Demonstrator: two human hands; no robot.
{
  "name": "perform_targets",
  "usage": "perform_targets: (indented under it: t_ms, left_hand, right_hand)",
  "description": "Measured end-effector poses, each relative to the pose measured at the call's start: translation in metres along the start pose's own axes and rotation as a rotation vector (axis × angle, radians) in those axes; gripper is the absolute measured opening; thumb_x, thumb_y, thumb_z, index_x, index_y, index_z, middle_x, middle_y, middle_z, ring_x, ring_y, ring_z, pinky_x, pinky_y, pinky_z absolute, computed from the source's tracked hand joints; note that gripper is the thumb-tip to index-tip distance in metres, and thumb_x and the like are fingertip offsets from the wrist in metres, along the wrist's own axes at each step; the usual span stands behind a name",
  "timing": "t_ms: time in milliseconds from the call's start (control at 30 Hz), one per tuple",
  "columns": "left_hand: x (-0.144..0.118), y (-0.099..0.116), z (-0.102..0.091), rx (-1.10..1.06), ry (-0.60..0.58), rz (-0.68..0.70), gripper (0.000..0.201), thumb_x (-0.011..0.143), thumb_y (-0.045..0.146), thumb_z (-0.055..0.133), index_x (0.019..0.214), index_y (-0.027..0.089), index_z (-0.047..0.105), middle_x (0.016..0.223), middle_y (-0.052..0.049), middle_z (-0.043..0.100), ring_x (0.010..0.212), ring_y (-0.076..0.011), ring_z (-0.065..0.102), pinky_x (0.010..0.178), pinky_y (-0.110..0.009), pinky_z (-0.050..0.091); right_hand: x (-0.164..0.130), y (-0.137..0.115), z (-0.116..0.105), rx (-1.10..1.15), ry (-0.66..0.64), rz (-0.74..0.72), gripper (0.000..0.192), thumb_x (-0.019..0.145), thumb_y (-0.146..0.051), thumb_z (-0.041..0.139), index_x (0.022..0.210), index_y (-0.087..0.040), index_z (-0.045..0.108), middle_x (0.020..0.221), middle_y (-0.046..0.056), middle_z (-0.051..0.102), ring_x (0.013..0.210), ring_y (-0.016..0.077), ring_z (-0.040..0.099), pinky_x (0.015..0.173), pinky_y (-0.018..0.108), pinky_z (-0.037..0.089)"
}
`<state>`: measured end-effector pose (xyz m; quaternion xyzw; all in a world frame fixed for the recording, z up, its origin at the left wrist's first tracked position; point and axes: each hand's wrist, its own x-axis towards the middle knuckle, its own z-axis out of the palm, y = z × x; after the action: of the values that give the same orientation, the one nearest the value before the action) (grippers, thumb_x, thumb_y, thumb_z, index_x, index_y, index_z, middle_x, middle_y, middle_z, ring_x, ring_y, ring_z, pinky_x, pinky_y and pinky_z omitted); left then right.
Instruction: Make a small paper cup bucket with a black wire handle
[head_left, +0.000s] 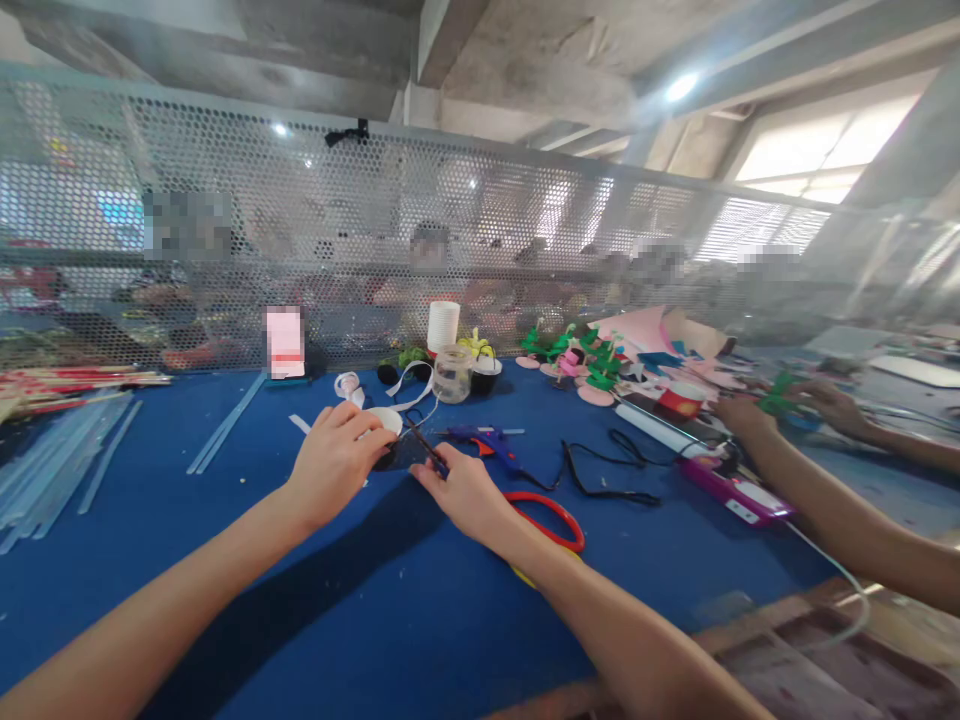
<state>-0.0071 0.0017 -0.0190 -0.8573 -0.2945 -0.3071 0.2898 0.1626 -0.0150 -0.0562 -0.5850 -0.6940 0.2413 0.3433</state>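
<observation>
My left hand [339, 458] is closed on a white round piece [386, 421], which looks like the end of a paper cup. Between the thumb and fingers of my right hand [461, 488] is a slim dark tool [424, 443], its tip slanting up toward the white piece; its exact kind is unclear. A blue hot glue gun [487, 442] lies just beyond my right hand. Red-handled scissors [551, 513] rest partly under my right forearm. White ribbon [415, 385] curls behind the white piece, beside a clear jar [453, 375].
Clear glue sticks [67, 465] are heaped at left, and a phone [285, 342] stands at the back. A stack of white cups [443, 325] is behind the jar. Green craft plants [600, 365], a black cord [600, 490] and a purple power strip [739, 492] lie right, near a co-worker's hands [750, 415].
</observation>
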Motion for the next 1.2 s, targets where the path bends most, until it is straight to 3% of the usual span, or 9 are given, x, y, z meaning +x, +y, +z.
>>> perform_targets:
  t_ms: [200, 433, 967, 1200]
  left_hand:
    - [-0.002, -0.007, 0.001, 0.007, 0.084, 0.168, 0.015, 0.081, 0.015, 0.044, 0.08, 0.015, 0.059, 0.074, -0.005, 0.063, 0.068, -0.0167, 0.05, 0.059, -0.029, 0.036]
    - [-0.008, -0.015, 0.005, -0.066, 0.094, 0.382, 0.018, 0.082, 0.01, 0.038, 0.083, 0.013, 0.055, 0.078, -0.006, 0.062, 0.075, -0.0163, 0.051, 0.066, -0.028, 0.04]
    - [-0.008, -0.005, 0.009, -0.058, 0.174, 0.271, 0.013, 0.081, 0.015, 0.045, 0.076, 0.017, 0.056, 0.066, -0.002, 0.06, 0.066, -0.0138, 0.051, 0.059, -0.027, 0.035]
    - [-0.011, -0.008, 0.009, -0.068, 0.198, 0.345, 0.015, 0.081, 0.013, 0.041, 0.078, 0.014, 0.055, 0.069, -0.004, 0.061, 0.068, -0.0151, 0.051, 0.06, -0.028, 0.039]
  right_hand:
    - [-0.002, -0.005, -0.001, -0.011, -0.027, 0.006, 0.015, 0.074, -0.029, 0.05, 0.078, -0.016, 0.057, 0.072, 0.006, 0.063, 0.063, 0.0157, 0.055, 0.059, 0.025, 0.037]
    - [-0.004, -0.006, -0.003, 0.003, -0.051, 0.005, 0.014, 0.075, -0.028, 0.049, 0.076, -0.015, 0.056, 0.068, 0.006, 0.062, 0.058, 0.0138, 0.052, 0.055, 0.023, 0.035]
    - [-0.004, -0.008, -0.001, -0.007, -0.041, 0.019, 0.015, 0.075, -0.028, 0.048, 0.075, -0.015, 0.054, 0.068, 0.007, 0.062, 0.059, 0.015, 0.052, 0.055, 0.024, 0.035]
    - [-0.007, -0.005, -0.001, 0.064, -0.07, -0.049, 0.018, 0.072, -0.034, 0.051, 0.076, -0.017, 0.053, 0.068, 0.003, 0.06, 0.058, 0.0126, 0.052, 0.054, 0.022, 0.036]
